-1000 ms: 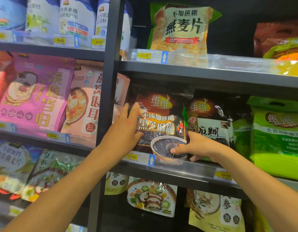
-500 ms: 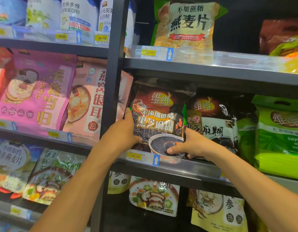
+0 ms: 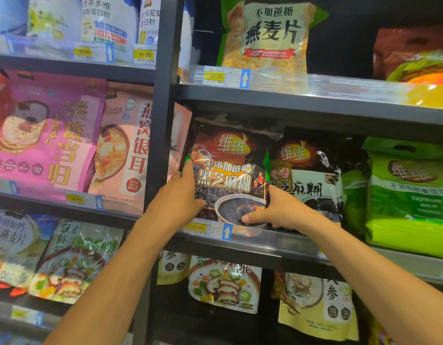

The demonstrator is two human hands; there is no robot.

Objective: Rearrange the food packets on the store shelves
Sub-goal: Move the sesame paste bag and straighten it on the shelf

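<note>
Dark metal store shelves [image 3: 277,95] fill the view in two bays split by an upright post [image 3: 163,120]; three tiers show in each bay, their front rails carrying yellow price tags; the middle right tier [image 3: 277,241] holds the packet being handled.

Largest on the left are a pink packet [image 3: 46,135] and a paler pink packet [image 3: 130,150] side by side; on the right a green soybean packet [image 3: 409,195] stands at the far end, with a yellow oat packet [image 3: 267,36] on the tier above.

Between these stand two dark sesame-paste bags; the front sesame packet [image 3: 228,170] is upright at the left end of its tier, glossy brown-black, printed with a bowl of dark paste, and overlaps the second sesame packet [image 3: 307,180] just beside it.

Both hands are clamped on that front bag; the left hand [image 3: 177,195] wraps its left edge, thumb laid up the front; the right hand [image 3: 280,210] grips the lower right corner, thumb pressed across the printed bowl, fingers hidden behind.
</note>
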